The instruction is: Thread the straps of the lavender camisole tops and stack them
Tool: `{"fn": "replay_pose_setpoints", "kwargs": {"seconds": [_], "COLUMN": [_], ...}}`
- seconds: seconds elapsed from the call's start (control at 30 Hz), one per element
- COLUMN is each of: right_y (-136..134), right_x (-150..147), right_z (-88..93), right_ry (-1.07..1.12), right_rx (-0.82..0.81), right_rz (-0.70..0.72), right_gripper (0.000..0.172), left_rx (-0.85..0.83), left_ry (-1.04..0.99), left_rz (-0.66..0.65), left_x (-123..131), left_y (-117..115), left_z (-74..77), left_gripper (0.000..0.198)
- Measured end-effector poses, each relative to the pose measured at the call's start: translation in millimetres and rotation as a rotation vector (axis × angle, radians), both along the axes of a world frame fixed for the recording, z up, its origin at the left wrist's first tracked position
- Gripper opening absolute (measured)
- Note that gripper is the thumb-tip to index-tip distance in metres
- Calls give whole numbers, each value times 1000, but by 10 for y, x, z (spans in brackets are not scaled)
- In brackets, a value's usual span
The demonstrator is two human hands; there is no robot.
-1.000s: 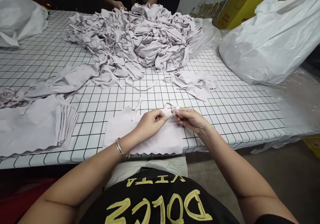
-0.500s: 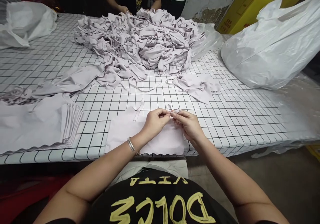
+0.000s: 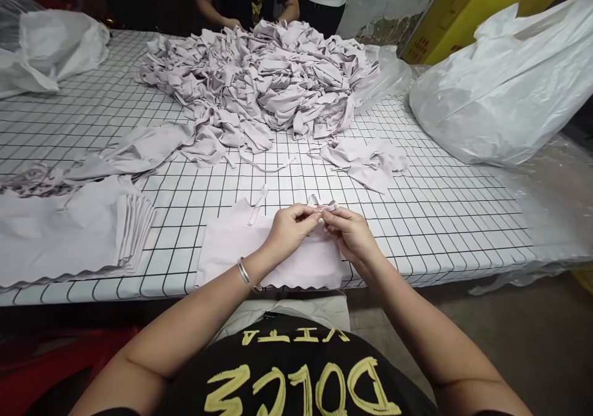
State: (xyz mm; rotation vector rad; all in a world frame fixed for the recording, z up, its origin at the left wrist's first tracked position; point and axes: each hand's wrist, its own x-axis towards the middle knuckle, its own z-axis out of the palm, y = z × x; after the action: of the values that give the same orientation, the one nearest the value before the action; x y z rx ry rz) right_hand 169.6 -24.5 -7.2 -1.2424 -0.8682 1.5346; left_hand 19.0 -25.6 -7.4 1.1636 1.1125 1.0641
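Left hand point(image 3: 293, 229): grip narrow, pinched on the strap point(image 3: 330, 206) from the left.
Right hand point(image 3: 351, 233): grip narrow, holding the same strap, fingertips meeting the left hand's.
Garment point(image 3: 231, 243): flat at the near edge of the desk point(image 3: 440, 224), long axis left to right, partly beneath the left hand.
Strap loop: at the garment's upper right, right hand nearer.

Strap point(image 3: 330, 206) detail between hands point(image 3: 291, 227) too small to tell; folded stack point(image 3: 55, 237) cut off left.
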Motion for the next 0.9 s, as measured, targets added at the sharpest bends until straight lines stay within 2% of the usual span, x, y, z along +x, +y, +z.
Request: {"fn": "replay_pose_setpoints", "kwargs": {"seconds": [0.13, 0.27, 0.4, 0.67, 0.73, 0.8, 0.9], "right_y": [14, 21, 51, 194, 212, 212, 192], "right_x": [6, -27, -49, 55, 92, 131, 179], "right_z": [-5, -5, 6, 44, 23, -9, -66], "right_ry": [46, 103, 145, -8, -18, -28, -19], "right_rx": [-62, -8, -35, 84, 58, 15, -54], "right_rz": [11, -30, 39, 103, 75, 49, 67], "right_gripper": [22, 26, 31, 42, 42, 41, 40], "left_rx": [0, 56, 48, 117, 206, 297, 357], "left_ry": [-13, 51, 76, 266, 407, 662, 989], "left_rz": [24, 57, 51, -38, -76, -130, -215], "left_x": [-12, -42, -67, -204, -277, -341, -385], "left_y": [14, 21, 38, 46, 7, -50, -121], "left_z": [-12, 0, 3, 39, 22, -18, -95], "left_gripper": [12, 6, 5, 10, 11, 12, 25]}}
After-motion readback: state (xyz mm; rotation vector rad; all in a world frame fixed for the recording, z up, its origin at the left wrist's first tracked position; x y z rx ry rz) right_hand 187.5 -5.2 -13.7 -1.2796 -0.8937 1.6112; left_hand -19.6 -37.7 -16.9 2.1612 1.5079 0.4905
